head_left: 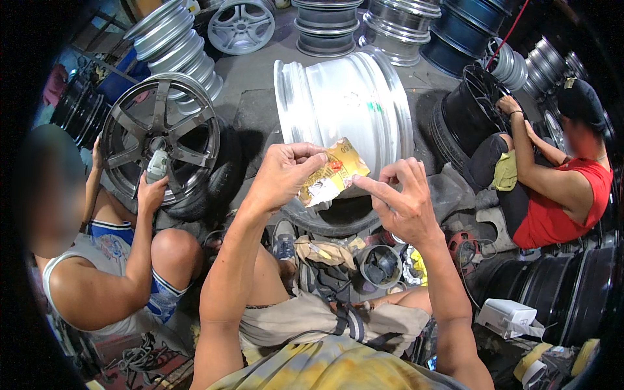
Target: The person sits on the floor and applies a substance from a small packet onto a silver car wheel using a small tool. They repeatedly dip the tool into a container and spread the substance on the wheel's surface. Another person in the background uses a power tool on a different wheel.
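Observation:
My left hand (pixel 286 175) pinches a torn piece of sandpaper (pixel 340 162) between thumb and fingers. Its printed yellow backing faces up, and one edge is ragged and white. At the opposite edge my right hand (pixel 406 198) has its index fingertip against or very close to the sheet, the other fingers loosely bent and apart. Just beyond both hands, a bare silver wheel rim (pixel 338 97) lies on its side, resting on a black tire (pixel 331 224). A small green mark shows on the rim's barrel.
At left, a person holds a grey power tool (pixel 157 166) against a dark spoked wheel (pixel 159 123). Another person in red handles a black wheel (pixel 465 110) at right. A bucket (pixel 380 266) stands near my legs. Stacked rims (pixel 328 26) line the back.

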